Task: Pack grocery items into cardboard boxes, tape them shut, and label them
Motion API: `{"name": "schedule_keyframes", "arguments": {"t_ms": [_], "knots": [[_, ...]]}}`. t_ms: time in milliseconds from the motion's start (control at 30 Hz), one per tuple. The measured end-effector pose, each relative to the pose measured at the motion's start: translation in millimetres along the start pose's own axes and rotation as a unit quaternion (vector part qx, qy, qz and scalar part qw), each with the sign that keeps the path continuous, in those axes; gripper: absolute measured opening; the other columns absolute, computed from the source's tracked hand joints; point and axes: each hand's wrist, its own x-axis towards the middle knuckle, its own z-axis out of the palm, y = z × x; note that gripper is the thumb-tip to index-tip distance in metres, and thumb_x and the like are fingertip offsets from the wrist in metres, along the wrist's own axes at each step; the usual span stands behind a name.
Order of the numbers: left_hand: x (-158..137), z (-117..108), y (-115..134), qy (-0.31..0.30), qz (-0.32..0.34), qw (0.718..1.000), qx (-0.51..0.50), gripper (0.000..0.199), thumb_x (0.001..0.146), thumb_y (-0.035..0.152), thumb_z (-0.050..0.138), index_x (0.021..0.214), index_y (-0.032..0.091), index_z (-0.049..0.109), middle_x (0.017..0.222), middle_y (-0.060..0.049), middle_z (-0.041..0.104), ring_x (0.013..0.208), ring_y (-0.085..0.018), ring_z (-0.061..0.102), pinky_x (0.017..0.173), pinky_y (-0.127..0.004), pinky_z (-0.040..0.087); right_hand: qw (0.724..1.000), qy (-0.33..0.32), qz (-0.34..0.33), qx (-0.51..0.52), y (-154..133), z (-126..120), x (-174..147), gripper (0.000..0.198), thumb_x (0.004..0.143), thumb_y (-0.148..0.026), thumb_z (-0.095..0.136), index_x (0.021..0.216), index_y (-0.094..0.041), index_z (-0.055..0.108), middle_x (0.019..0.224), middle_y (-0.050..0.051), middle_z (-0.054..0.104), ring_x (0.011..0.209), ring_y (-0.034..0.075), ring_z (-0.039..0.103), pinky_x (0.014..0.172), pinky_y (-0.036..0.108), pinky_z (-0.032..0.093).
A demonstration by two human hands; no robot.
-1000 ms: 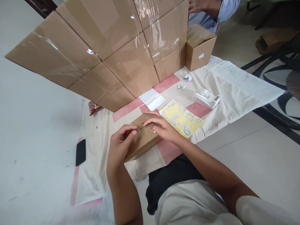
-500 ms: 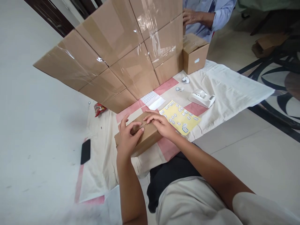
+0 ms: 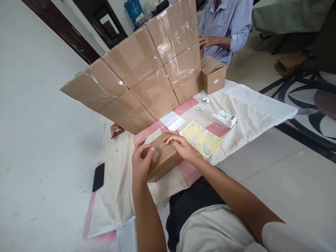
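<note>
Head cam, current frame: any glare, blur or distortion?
Head view: bright glare on the clear tape over the stacked cartons; head view: the cloth looks soft and hazy at its lower-left corner; head view: wide-angle stretch, seemingly, toward the edges; head view: small print on the yellow sheet unreadable.

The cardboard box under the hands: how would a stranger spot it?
Start at the tall wall of taped boxes on the cloth-covered table. In front of it, just left of the yellow sheet, sits a low brown box. Unlike its neighbours, it has the wearer's left hand and right hand at its top.
</note>
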Motion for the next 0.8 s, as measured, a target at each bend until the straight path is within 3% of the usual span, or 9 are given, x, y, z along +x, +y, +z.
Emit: {"name": "schedule_keyframes", "arguments": {"t_ms": [67, 167, 367, 567, 800], "knots": [[-0.7, -2.6, 0.1, -0.04, -0.009, 0.999, -0.016, 0.024, 0.088, 0.047, 0.071, 0.082, 0.025, 0.073, 0.141, -0.006, 0.06, 0.14, -0.027, 0.051, 0.121, -0.045, 0.036, 1.0, -0.001, 0.005, -0.002, -1.8, 0.1, -0.1, 0.026, 0.094, -0.016, 0.048, 0.081, -0.024, 0.068, 0.106, 0.007, 0.077, 0.14, 0.021, 0.053, 0.119, 0.045, 0.036], [0.2, -4.1, 1.8, -0.098, -0.01, 0.995, 0.012, 0.02, 0.087, 0.047, 0.072, 0.089, 0.028, 0.078, 0.142, -0.005, 0.061, 0.139, -0.028, 0.052, 0.122, -0.046, 0.033, 1.0, 0.001, 0.011, -0.011, -3.5, 0.4, 0.0, 0.025, 0.094, -0.017, 0.048, 0.081, -0.023, 0.068, 0.106, 0.007, 0.077, 0.14, 0.02, 0.053, 0.119, 0.044, 0.036], [-0.7, -3.3, 1.0, -0.096, 0.005, 0.995, 0.008, 0.024, 0.091, 0.049, 0.067, 0.091, 0.027, 0.077, 0.137, -0.005, 0.063, 0.137, -0.027, 0.053, 0.119, -0.043, 0.036, 1.0, 0.003, 0.005, -0.013, -2.3, 0.3, -1.2, 0.025, 0.094, -0.018, 0.047, 0.08, -0.023, 0.067, 0.107, 0.006, 0.076, 0.14, 0.02, 0.054, 0.118, 0.043, 0.038], [-3.1, -4.6, -2.0, -0.097, 0.034, 0.995, -0.004, 0.041, 0.1, 0.056, 0.049, 0.096, 0.026, 0.078, 0.136, -0.006, 0.064, 0.134, -0.025, 0.056, 0.118, -0.041, 0.039, 1.0, 0.003, 0.0, -0.013, -3.3, -0.3, -1.5, 0.026, 0.094, -0.019, 0.047, 0.079, -0.023, 0.067, 0.106, 0.006, 0.076, 0.14, 0.02, 0.054, 0.118, 0.044, 0.038], [-1.8, -1.7, 2.3, -0.102, 0.043, 0.992, 0.054, 0.024, 0.09, 0.048, 0.068, 0.097, 0.027, 0.077, 0.133, -0.006, 0.066, 0.129, -0.026, 0.059, 0.115, -0.045, 0.041, 1.0, 0.002, 0.003, -0.012, -2.1, 0.0, -1.0, 0.025, 0.094, -0.018, 0.046, 0.079, -0.024, 0.066, 0.107, 0.006, 0.077, 0.14, 0.02, 0.054, 0.118, 0.044, 0.039]]}}
